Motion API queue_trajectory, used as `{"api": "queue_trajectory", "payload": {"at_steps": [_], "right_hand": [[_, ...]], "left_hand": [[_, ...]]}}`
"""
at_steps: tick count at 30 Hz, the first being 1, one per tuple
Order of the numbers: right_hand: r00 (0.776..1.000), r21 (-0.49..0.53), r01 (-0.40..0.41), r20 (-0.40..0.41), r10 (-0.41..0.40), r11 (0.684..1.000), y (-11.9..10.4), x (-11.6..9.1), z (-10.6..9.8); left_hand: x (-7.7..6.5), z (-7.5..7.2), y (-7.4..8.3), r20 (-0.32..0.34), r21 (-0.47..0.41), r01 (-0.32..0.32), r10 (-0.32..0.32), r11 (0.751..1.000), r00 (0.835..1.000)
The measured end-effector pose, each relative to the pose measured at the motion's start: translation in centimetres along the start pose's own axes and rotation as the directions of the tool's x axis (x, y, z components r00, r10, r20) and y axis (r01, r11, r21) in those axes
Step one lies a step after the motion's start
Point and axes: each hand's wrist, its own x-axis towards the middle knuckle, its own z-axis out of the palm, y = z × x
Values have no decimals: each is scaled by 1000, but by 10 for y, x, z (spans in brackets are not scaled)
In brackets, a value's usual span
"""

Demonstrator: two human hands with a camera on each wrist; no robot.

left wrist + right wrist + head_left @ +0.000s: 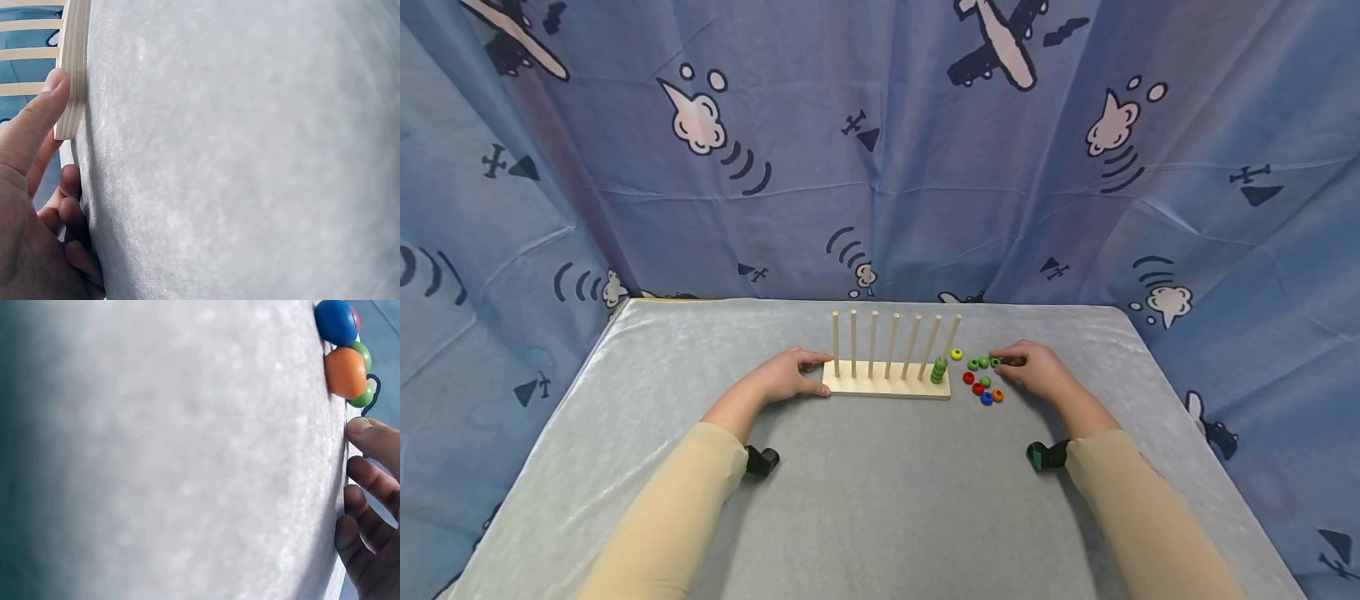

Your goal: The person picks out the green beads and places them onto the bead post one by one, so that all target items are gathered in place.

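Note:
A pale wooden peg stand (pixel 886 386) with several upright rods lies on the table. Its left end is held by my left hand (pixel 784 375), thumb at the front edge and fingers behind. In the left wrist view that thumb (pixel 55 84) presses against the base (pixel 74 69). Green beads (pixel 938 371) are stacked on the rightmost rod; the other rods are bare. To the right of the stand, my right hand (pixel 1033 367) pinches a green bead (pixel 995 362) between thumb and finger, low at the tabletop. In the right wrist view the thumb mostly hides this bead.
Loose beads lie between stand and right hand: yellow (pixel 957 354), red (pixel 968 377), blue (pixel 987 399), orange (pixel 997 396) and more green (pixel 973 365). A grey cloth covers the table (pixel 880 500). Behind it hangs a blue patterned curtain (pixel 790 225).

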Motion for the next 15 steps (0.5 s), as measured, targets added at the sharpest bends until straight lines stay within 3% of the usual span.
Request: {"api": "queue_trajectory", "payload": {"at_steps": [15], "right_hand": [[998,25,-23,-50,24,999,-3,-6,-4]], "left_hand": [[-1,0,0,-3,4,-8,8,1000,1000]]}}
